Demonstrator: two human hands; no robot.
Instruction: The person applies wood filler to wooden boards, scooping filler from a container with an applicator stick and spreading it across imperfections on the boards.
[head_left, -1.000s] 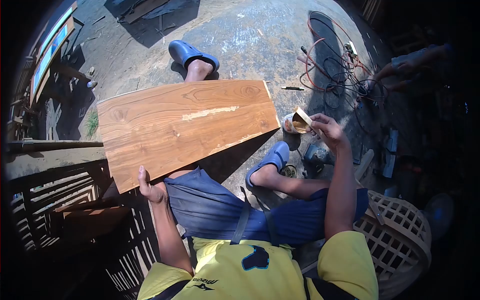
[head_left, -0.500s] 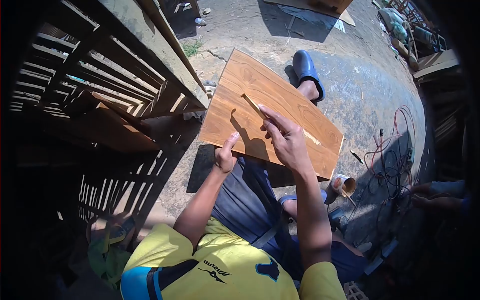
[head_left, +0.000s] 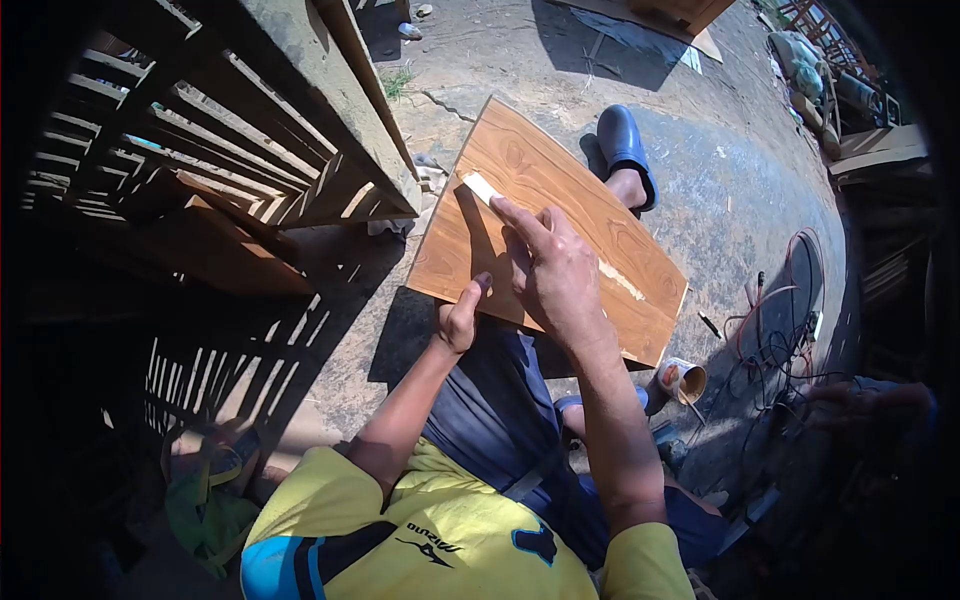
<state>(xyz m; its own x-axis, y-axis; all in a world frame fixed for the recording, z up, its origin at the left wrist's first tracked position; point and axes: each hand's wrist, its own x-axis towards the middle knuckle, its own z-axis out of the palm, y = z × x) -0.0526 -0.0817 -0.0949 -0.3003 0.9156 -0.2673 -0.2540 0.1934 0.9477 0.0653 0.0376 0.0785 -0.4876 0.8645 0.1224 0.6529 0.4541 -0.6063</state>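
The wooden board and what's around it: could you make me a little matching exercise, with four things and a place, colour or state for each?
Column one
1. Left hand
2. Can
3. Right hand
4. Wooden board

Column two
A. Holding a flat pale strip
B. Brown, with a pale patch on its upper face
C. On the ground, its mouth open
D. Gripping an edge, thumb on top

Right pairs: 1-D, 2-C, 3-A, 4-B

The shirt reads "MIZUNO" in dark letters near a dark logo; the can's label is illegible.
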